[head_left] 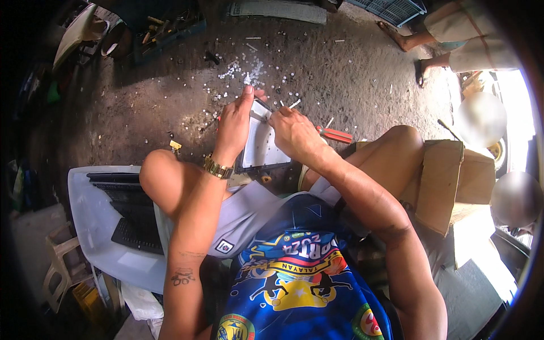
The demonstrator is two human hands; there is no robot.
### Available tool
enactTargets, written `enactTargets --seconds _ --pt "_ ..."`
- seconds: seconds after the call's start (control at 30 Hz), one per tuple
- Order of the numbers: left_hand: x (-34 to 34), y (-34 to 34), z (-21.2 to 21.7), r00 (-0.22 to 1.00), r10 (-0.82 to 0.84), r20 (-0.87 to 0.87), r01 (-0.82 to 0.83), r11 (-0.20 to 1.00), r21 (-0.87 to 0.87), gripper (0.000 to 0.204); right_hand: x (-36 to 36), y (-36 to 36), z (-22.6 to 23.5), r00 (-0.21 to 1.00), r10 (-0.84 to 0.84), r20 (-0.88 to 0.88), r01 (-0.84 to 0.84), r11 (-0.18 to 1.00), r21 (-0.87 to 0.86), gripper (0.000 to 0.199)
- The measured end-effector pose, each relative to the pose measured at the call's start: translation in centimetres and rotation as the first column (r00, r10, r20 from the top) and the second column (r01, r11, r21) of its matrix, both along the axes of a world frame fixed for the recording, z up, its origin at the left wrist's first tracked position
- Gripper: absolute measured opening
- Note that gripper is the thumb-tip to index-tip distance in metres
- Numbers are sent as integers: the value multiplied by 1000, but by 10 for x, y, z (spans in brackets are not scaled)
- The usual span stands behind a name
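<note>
A flat white panel with a dark rim lies tilted between my knees, with small dark spots on its face. My left hand is closed on its upper left edge, thumb pointing up and away from me. Over the upper right part of the panel, my right hand is curled into a fist. A narrow greyish strip shows between the two hands, possibly part of a tool; what the right fingers grip is hidden. Red-handled pliers lie just right of my right hand.
Small white bits are scattered over the dirt floor ahead. At my left, a white tub holds black keyboards. A cardboard box stands by my right knee. Another person's legs are at the far right, near a blue crate.
</note>
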State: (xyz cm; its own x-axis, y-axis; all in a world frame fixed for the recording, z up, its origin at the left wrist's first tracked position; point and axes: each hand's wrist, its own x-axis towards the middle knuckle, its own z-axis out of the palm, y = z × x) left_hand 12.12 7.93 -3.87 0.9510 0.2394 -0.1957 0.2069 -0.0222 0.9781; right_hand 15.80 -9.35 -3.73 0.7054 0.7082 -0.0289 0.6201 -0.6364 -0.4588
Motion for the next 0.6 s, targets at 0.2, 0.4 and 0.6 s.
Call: enactTargets --seconds 0.2,0.4,0.6 --pt "-2 -7 7 1000 -10 24 9 999 34 66 8 3 13 997 -67 -42 70 995 72 22" --pt "-6 -2 4 1000 -19 -4 19 1000 7 64 19 -4 4 938 -119 -326 144 988 53 25" --pt "-5 -2 5 999 -32 3 33 994 -107 61 19 4 -27 999 34 -28 -38 988 -147 22"
